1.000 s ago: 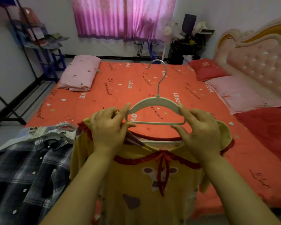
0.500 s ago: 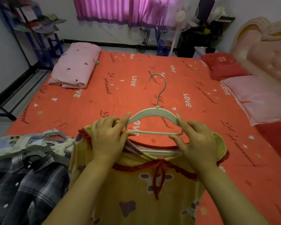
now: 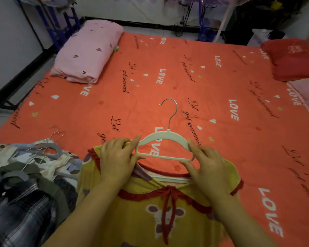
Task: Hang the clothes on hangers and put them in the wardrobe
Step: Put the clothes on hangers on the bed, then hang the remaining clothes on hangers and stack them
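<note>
1 head-worn camera looks forward and down across the bed (image 3: 168,72) from nearby.

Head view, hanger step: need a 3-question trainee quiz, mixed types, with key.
1. True or false: the hook of the white hanger points toward the person.
2. What lies on the bed to the person's left of the yellow top? A) a clothes pile on hangers B) a red pillow C) a laptop
3. Which hand or hands pinch the white hanger?

Key: 1 false, the hook points away. 2 A. 3 both: left hand at one end, right hand at the other.
</note>
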A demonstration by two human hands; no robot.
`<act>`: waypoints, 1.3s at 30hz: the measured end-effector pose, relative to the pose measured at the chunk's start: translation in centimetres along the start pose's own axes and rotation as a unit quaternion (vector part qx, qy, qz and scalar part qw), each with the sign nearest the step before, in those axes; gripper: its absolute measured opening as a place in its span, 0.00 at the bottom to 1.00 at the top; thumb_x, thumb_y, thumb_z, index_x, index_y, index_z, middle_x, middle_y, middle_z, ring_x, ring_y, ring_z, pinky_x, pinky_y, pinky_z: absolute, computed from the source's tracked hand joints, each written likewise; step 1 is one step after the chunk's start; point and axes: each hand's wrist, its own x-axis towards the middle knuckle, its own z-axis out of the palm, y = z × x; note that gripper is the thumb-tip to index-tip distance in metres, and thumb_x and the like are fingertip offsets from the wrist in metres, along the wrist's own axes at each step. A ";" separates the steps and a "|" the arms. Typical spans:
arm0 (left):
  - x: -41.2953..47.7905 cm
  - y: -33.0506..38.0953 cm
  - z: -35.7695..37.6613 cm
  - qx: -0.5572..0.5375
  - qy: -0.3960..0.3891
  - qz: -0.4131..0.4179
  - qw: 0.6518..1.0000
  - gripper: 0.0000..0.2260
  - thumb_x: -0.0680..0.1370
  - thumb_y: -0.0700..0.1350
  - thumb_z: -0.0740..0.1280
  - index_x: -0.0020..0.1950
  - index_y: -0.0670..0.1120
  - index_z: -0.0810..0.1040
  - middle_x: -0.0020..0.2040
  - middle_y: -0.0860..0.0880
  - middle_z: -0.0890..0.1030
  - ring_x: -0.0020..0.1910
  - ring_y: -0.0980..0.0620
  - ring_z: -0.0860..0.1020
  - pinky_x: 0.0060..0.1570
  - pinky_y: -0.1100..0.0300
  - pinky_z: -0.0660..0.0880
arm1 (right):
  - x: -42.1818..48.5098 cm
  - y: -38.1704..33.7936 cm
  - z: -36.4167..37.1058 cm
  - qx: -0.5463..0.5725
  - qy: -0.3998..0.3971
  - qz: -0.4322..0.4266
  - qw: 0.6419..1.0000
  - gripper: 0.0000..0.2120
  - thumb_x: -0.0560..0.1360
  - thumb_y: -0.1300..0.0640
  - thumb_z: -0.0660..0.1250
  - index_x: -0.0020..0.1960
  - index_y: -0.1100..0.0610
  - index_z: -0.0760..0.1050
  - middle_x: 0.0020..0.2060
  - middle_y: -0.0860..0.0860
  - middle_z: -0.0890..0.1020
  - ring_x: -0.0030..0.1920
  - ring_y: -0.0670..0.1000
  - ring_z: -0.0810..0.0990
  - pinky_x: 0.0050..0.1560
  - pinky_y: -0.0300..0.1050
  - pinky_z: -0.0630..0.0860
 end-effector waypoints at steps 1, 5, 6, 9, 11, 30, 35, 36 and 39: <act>0.6 -0.7 1.5 -0.001 -0.002 0.000 1.000 0.25 0.60 0.48 0.80 0.56 0.46 0.82 0.40 0.44 0.80 0.38 0.41 0.78 0.42 0.45 0.73 | 0.4 0.7 1.5 0.001 -0.007 0.004 1.000 0.30 0.61 0.53 0.80 0.61 0.56 0.78 0.42 0.53 0.80 0.42 0.57 0.79 0.43 0.50 0.76; 2.0 -3.4 8.4 0.008 -0.018 -0.013 1.000 0.26 0.61 0.50 0.79 0.57 0.44 0.81 0.42 0.42 0.80 0.42 0.40 0.79 0.45 0.44 0.72 | 1.9 3.2 8.1 0.006 -0.066 0.046 0.997 0.30 0.61 0.53 0.80 0.62 0.56 0.78 0.44 0.55 0.81 0.45 0.59 0.79 0.46 0.51 0.75; 2.3 -4.2 10.3 0.024 -0.038 -0.032 0.998 0.27 0.63 0.52 0.78 0.60 0.45 0.80 0.47 0.41 0.80 0.47 0.39 0.78 0.49 0.43 0.70 | 2.4 3.9 9.8 0.000 -0.100 0.067 0.993 0.30 0.64 0.52 0.78 0.64 0.55 0.76 0.48 0.55 0.80 0.49 0.60 0.78 0.50 0.52 0.74; 2.0 -6.2 15.9 0.092 -0.159 -0.109 0.977 0.31 0.72 0.57 0.69 0.72 0.51 0.65 0.67 0.46 0.71 0.66 0.45 0.67 0.62 0.47 0.58 | 2.0 5.2 15.1 -0.034 -0.235 0.133 0.962 0.33 0.71 0.46 0.70 0.73 0.50 0.63 0.62 0.53 0.72 0.63 0.55 0.69 0.64 0.50 0.66; 1.0 -6.7 17.9 0.112 -0.215 -0.111 0.964 0.31 0.76 0.58 0.63 0.75 0.53 0.56 0.72 0.49 0.63 0.71 0.48 0.60 0.67 0.49 0.55 | 0.3 5.1 16.3 -0.025 -0.273 0.157 0.949 0.32 0.74 0.46 0.67 0.74 0.49 0.59 0.65 0.52 0.69 0.66 0.53 0.66 0.66 0.48 0.64; -11.0 -4.8 7.6 0.069 -0.326 -0.172 0.927 0.25 0.80 0.56 0.56 0.75 0.54 0.56 0.74 0.51 0.60 0.72 0.51 0.57 0.69 0.53 0.52 | -8.1 -4.1 10.9 0.021 -0.355 0.109 0.928 0.24 0.77 0.49 0.62 0.72 0.52 0.65 0.65 0.49 0.72 0.65 0.49 0.68 0.66 0.42 0.65; -13.4 -3.6 0.6 0.078 -0.302 -0.191 0.931 0.26 0.80 0.58 0.56 0.75 0.53 0.56 0.74 0.50 0.59 0.73 0.50 0.56 0.69 0.51 0.51 | -8.2 -8.5 6.1 0.061 -0.341 0.083 0.934 0.26 0.77 0.48 0.64 0.72 0.53 0.65 0.66 0.49 0.71 0.66 0.50 0.67 0.66 0.44 0.65; -14.0 -3.4 -0.7 0.076 -0.297 -0.193 0.932 0.25 0.80 0.58 0.56 0.75 0.53 0.56 0.75 0.50 0.58 0.73 0.49 0.56 0.69 0.50 0.52 | -8.4 -9.4 5.3 0.067 -0.338 0.075 0.936 0.26 0.77 0.48 0.64 0.72 0.52 0.65 0.65 0.49 0.72 0.66 0.50 0.67 0.65 0.44 0.65; -16.0 -3.2 -4.2 0.078 -0.275 -0.211 0.935 0.25 0.80 0.58 0.57 0.75 0.54 0.56 0.74 0.50 0.60 0.72 0.48 0.57 0.70 0.49 0.53 | -8.8 -12.2 3.4 0.078 -0.340 0.055 0.936 0.25 0.77 0.48 0.65 0.72 0.52 0.65 0.66 0.49 0.71 0.67 0.50 0.67 0.66 0.44 0.65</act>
